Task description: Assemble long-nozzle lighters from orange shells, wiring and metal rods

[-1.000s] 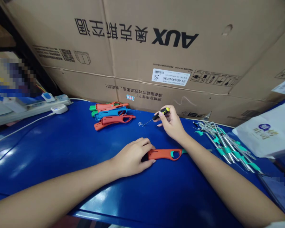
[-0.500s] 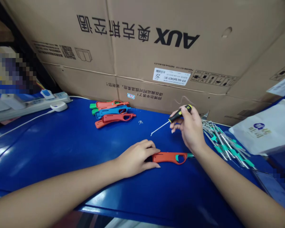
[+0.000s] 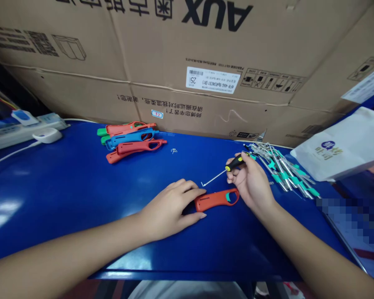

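An orange long-nosed lighter (image 3: pixel 216 200) with a turquoise trigger lies on the blue table. My left hand (image 3: pixel 173 207) grips its rear end, thumb on the near side and fingers on the far side. In my right hand (image 3: pixel 252 180) is a screwdriver (image 3: pixel 236 162) with a black and yellow handle. Its thin shaft points down and left, and a small screw appears to sit at the tip. That tip hovers just beyond the lighter's rear end, close to my left fingertips. My right hand hides the lighter's front end.
Red, blue and green lighter casings (image 3: pixel 131 143) lie at the back left, with several small screws (image 3: pixel 173 151) beside them. Metal lighter tubes with turquoise parts (image 3: pixel 283 168) are heaped at right, near a white bag (image 3: pixel 343 145). A large carton (image 3: pixel 162 91) stands behind; a power strip (image 3: pixel 28 128) lies left.
My view has tilted downward. My right hand has brought the screwdriver lower and nearer the lighter. My left hand still holds the lighter's rear end.
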Action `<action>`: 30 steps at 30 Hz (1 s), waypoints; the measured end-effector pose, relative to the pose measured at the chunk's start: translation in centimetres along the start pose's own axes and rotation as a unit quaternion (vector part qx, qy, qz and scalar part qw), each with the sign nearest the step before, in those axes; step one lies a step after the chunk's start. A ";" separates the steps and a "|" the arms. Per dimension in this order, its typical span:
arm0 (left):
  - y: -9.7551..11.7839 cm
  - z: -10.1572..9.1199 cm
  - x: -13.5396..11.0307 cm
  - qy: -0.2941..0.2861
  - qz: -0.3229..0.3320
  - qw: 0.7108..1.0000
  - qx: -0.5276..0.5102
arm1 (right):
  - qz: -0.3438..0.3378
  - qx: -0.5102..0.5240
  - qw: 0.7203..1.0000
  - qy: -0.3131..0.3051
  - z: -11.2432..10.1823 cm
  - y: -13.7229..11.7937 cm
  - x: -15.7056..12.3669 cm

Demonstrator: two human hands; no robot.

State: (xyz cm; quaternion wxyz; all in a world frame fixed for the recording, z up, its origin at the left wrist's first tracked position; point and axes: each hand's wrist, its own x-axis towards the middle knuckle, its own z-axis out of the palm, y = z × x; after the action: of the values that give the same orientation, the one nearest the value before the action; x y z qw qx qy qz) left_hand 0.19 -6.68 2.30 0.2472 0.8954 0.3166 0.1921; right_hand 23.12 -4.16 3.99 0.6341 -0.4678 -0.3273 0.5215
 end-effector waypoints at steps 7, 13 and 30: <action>0.3 0.0 0.4 0.084 -0.066 0.986 -0.124 | 0.054 0.021 0.998 0.007 -0.1 0.1 0.1; 0.6 -0.1 0.7 0.132 -0.108 0.955 -0.243 | 0.059 0.015 0.998 -0.002 -0.1 -0.3 -0.2; 0.5 -0.5 0.9 0.177 -0.083 0.963 -0.186 | -0.011 -0.034 0.998 -0.042 -0.2 -0.5 -1.0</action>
State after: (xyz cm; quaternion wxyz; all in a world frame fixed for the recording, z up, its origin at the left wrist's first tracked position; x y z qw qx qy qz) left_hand 0.84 -6.32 3.16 0.3642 0.7559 0.3871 0.3822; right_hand 23.23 -5.15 4.41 0.6092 -0.4630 -0.3759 0.5227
